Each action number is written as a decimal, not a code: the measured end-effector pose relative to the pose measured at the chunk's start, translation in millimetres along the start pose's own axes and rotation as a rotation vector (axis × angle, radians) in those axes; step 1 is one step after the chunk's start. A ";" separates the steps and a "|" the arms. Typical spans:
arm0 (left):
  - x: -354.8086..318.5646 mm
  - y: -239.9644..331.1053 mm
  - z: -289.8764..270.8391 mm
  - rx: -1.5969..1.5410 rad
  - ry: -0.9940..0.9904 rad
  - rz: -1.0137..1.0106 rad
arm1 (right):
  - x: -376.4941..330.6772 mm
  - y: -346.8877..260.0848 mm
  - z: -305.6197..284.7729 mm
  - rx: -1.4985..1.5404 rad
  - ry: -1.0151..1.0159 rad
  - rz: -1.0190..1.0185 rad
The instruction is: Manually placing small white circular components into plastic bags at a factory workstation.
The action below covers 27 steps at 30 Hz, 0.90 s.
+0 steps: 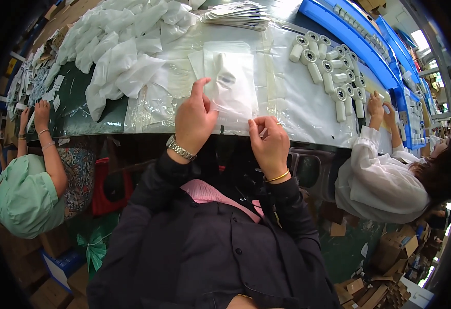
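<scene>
A translucent white plastic bag (236,98) lies flat on the table in front of me, with a pale object inside whose kind I cannot make out. It rests on other flat clear bags (227,47). My left hand (193,122) is at the bag's left edge, index finger stretched out and thumb apart from it. At the lower right corner, the thumb and index finger of my right hand (271,147) pinch the bag's edge.
Many filled white bags (127,51) are heaped at the left. Behind stands a stack of printed cards (236,14). White cylinders with round, wheel-like ends (327,72) lie at the right, beside blue trays (351,41). Co-workers' hands (376,107) work at both sides.
</scene>
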<state>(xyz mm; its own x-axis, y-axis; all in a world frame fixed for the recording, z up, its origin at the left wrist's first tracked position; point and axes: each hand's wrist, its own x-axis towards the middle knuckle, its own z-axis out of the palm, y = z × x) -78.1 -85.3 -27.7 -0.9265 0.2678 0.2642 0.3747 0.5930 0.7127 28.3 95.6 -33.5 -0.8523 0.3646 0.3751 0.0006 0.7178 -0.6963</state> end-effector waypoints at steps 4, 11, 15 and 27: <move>-24.5 0.3 -9.7 -0.482 -0.119 -0.145 | -2.5 -21.2 -8.9 0.045 0.095 -0.024; -22.8 3.9 -39.3 -0.878 -0.307 -0.520 | 8.2 -30.8 0.7 0.112 -0.006 -0.251; -9.7 -1.1 -34.3 -0.794 -0.385 -0.648 | 11.9 -33.5 8.6 0.078 -0.051 -0.338; -23.1 -13.2 -31.3 -0.923 -0.381 -0.492 | 20.0 -35.9 24.8 0.055 -0.171 -0.380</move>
<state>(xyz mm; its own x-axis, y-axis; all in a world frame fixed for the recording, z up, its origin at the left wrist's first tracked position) -62.7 -123.2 -22.9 -0.8365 0.4686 -0.2839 -0.3465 -0.0511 0.9367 -1.8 62.4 -16.2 -0.8610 -0.0275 0.5078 -0.3547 0.7480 -0.5609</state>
